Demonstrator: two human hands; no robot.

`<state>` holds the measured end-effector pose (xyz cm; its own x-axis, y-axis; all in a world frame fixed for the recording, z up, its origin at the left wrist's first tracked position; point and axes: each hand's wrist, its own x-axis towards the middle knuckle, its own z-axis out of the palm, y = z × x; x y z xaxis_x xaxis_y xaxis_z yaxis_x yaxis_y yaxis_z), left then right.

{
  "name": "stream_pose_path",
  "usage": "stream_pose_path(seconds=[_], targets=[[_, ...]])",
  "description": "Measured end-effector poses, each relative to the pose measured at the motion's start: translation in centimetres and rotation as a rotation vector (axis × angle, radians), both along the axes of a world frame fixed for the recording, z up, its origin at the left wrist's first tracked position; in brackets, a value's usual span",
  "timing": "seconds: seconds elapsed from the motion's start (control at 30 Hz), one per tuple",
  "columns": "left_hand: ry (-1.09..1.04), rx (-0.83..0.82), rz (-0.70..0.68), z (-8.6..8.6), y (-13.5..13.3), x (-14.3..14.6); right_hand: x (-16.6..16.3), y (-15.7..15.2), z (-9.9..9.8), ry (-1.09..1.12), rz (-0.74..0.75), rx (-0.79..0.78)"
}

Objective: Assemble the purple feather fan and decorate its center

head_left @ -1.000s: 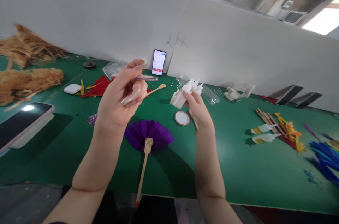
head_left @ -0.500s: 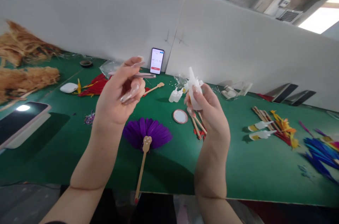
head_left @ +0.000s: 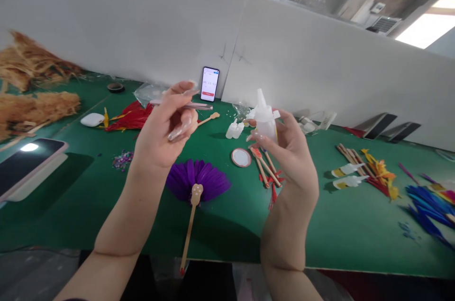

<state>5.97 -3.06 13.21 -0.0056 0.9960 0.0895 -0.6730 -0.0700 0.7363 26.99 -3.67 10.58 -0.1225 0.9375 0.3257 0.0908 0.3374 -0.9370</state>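
Observation:
My left hand is raised over the green table and pinches thin metal tweezers that point right. In my right hand a small white squeeze bottle stands upright, nozzle up, fingers wrapped round it. Below and between the hands a purple feather fan with a wooden stick handle lies flat on the table. A small round lid and a few wooden sticks with red tips lie just under my right hand.
More white bottles stand behind the fan, a lit phone leans on the white partition. Red feathers, straw-coloured fibre and a tablet lie left. Sticks, orange feathers and blue feathers lie right.
My right hand took one white bottle out of the group on the table, lifted it and drew it nearer, upright. The left hand with the tweezers hardly moved.

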Motion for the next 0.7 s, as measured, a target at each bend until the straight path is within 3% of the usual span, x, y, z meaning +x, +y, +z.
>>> stream_pose_path(seconds=[0.2,0.4,0.7], targets=[[-0.020,-0.021,-0.054,-0.7,0.5,1.1,0.2,-0.1,0.0,0.023,-0.156,0.117],[-0.128,-0.171,-0.221,-2.3,1.5,2.7,0.9,0.1,0.1,0.162,-0.327,0.240],[-0.318,-0.291,-0.328,-3.1,0.5,5.5,1.8,0.2,0.3,0.224,-0.348,0.334]])
